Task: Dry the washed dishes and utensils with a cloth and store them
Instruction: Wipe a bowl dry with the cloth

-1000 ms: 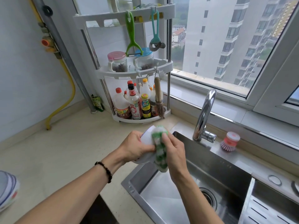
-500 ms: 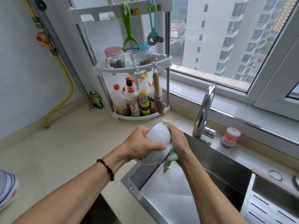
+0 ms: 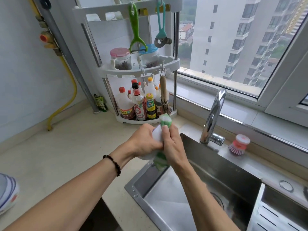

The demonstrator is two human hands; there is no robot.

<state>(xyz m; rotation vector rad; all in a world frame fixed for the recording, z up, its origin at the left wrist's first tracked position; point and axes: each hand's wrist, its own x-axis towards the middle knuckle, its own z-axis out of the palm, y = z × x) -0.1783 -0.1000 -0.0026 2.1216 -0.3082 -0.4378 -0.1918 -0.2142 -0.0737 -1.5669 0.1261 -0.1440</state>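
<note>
A white bowl (image 3: pixel 157 136) is held above the near-left corner of the steel sink (image 3: pixel 221 170), wrapped in part by a green-and-white cloth (image 3: pixel 165 121). The left hand (image 3: pixel 144 142), fingers curled, grips the bowl from the left; a dark bead bracelet (image 3: pixel 112 164) circles that wrist. The right hand (image 3: pixel 173 146) presses the cloth against the bowl, fingers curled round both; cloth shows above and below this hand. Behind the sink stands a curved tap (image 3: pixel 213 117), with a pink dish brush (image 3: pixel 239 145) just beside it on the sink ledge. On the pale table (image 3: pixel 58 157), in the corner, a white rack (image 3: pixel 141 70) carries bottles, two jars and hanging tools.
</note>
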